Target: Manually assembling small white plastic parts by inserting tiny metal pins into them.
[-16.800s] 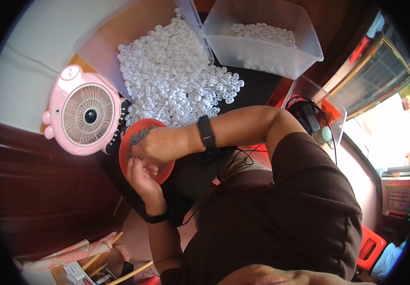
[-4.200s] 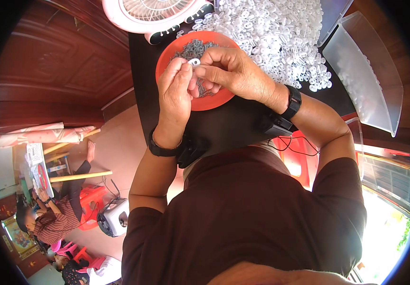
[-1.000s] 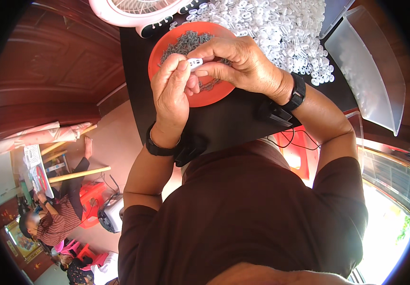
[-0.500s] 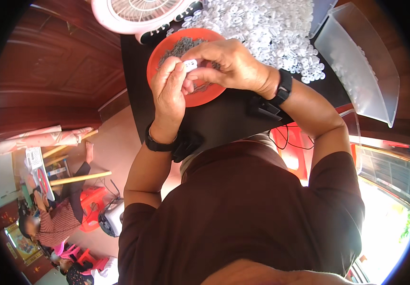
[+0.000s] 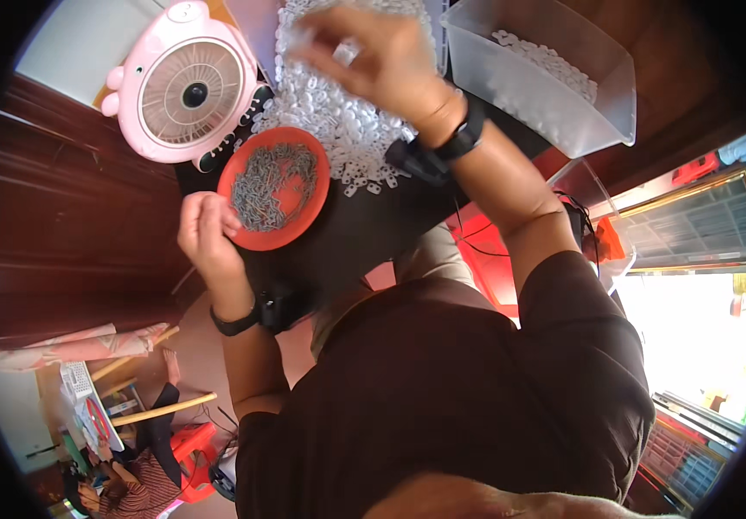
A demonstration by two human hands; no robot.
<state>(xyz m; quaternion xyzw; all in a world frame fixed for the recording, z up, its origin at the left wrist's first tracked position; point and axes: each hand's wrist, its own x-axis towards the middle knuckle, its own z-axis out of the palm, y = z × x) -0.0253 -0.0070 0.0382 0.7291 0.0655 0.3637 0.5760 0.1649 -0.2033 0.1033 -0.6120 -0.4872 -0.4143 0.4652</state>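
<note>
A shallow orange-red bowl (image 5: 324, 177) stands on the black table and holds a heap of thin grey metal pieces (image 5: 259, 183), like small screws or nails. By the bowl's left rim is my left hand (image 5: 207, 232), its fingers curled together; what they hold, if anything, is hidden. My right hand (image 5: 381, 65) is raised over a big pile of small white plastic pieces (image 5: 325, 112) with two holes each. Its fingertips are smeared by motion, so whether it holds a piece does not show.
A pink animal-shaped fan (image 5: 139, 112) stands left of the pile. To the right is a clear plastic bin (image 5: 554, 112) with more white pieces inside. The black tabletop (image 5: 338, 238) runs up to my body. Another person (image 5: 144, 484) sits far off at the lower left.
My hands were together over the bowl with a white piece between them. They have parted: the right went up over the pile, the left to the bowl's left rim. The view has also shifted.
</note>
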